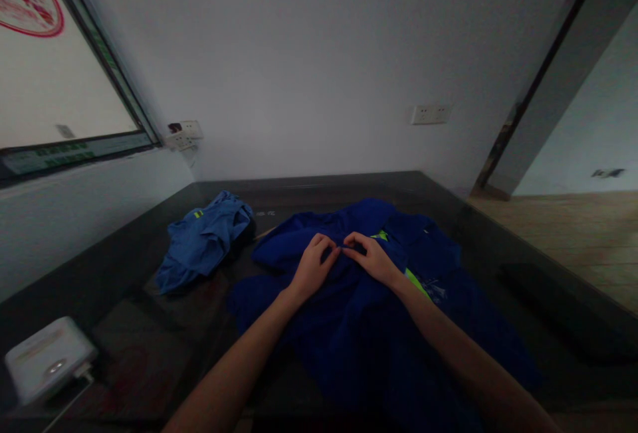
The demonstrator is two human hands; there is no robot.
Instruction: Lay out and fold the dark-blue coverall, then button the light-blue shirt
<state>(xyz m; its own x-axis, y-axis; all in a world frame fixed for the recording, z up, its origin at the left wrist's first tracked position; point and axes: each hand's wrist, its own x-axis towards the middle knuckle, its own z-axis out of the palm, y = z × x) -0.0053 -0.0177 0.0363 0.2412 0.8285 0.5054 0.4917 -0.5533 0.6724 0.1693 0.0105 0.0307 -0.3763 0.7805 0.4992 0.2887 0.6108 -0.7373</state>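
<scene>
A dark blue garment (349,327) with yellow-green stripes and pale lettering lies rumpled across the dark table. Over its middle, my left hand (316,261) pinches the blue cloth between thumb and fingers. Close beside it, my right hand (369,257) pinches the same cloth, its fingertips almost meeting those of the left. Whatever small detail sits between the fingertips is too dim to make out. To the left lies a lighter blue crumpled garment (207,237) with a small yellow mark, apart from both hands.
The table (309,184) has a dark, glossy top and backs onto a wall. A white box with a cable (50,360) stands at the front left. A flat black object (558,307) lies on the right. Wall sockets (431,114) are behind; tiled floor shows at right.
</scene>
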